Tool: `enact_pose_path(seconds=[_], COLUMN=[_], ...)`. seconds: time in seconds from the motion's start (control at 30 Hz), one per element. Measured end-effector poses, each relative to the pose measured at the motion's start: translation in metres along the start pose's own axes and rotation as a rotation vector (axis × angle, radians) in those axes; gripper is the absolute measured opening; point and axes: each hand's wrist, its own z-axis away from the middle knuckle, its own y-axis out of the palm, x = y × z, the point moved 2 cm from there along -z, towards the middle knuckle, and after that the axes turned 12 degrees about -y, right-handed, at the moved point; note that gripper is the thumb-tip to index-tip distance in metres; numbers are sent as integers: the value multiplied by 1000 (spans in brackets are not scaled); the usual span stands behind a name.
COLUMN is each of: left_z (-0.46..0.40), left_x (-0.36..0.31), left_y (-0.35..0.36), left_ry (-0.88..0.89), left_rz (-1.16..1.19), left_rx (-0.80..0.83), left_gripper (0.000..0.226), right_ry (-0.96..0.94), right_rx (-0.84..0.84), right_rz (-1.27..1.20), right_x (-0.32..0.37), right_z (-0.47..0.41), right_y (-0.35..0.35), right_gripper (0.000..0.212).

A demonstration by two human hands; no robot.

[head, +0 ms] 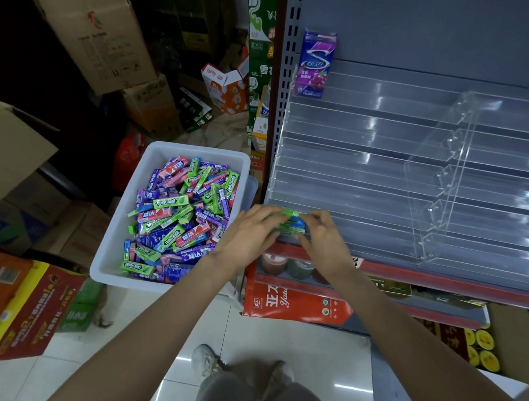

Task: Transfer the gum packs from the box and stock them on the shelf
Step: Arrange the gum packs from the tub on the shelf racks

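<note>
A white plastic box (116,224) on the floor holds several green, purple and pink gum packs (177,214). To its right stands a clear tiered acrylic shelf (365,162) on a grey rack. Both hands meet at the shelf's lowest front-left tier. My left hand (249,233) and my right hand (325,236) hold a small stack of green gum packs (291,221) between them, fingers curled round its ends. One purple gum pack (316,66) stands upright at the top left tier.
A clear divider (446,178) runs down the shelf's tiers on the right. Below the shelf are a red carton (295,301) and jars. Cardboard boxes (91,32) are stacked at the back left, coloured cartons (25,305) lie at the left. My shoes show on the tiled floor.
</note>
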Motion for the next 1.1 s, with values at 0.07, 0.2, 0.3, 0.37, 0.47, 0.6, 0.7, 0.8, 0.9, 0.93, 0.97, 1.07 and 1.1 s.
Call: enact_pose_path(seconds=[0.07,0.2,0.3,0.37,0.47,0.6,0.7,0.8,0.9,0.93,0.97,1.07,1.1], left_z=[9,27,37,39,32,2,-27,-50,-62,-64,-66,-70,-71], left_x=[7,35,66,90,130,179,200,209,211,212,211,210,210], left_y=[-11,-34,-48,-55,-62,-64,-59,-45,-29,-25,-23,-21,-22], left_ry=[-68,-335,-469,-526,-589,-633,-567,-472,-496,-520,-540,-555,-549], left_rz=[93,246,294,298,298,319,281,238,220,223,226,202,182], left_rx=[-94,-119,-130,-154,-153,-34,72,158,167,149,130,79,70], left_gripper=[36,30,29,29,28,30,33,37,36,32,29,20,19], right_ry=[-27,-78,-129,-157,-153,-2,157,227,216,206,202,252,277], right_rx=[-42,-91,-83,-50,-4,54,86,99,82,76,68,30,21], right_rz=[-20,-147,-205,-226,-247,-284,-316,-310,-310,-314,-311,-291,-285], right_x=[7,32,60,78,99,111,106,102,104,106,107,106,105], right_z=[1,-6,-27,-47,-80,-122,-149,-167,-174,-175,-176,-179,-180], right_y=[-8,-19,-15,-4,20,52,74,89,98,100,101,104,104], right_gripper=[47,38,31,30,29,40,57,62,58,57,58,63,65])
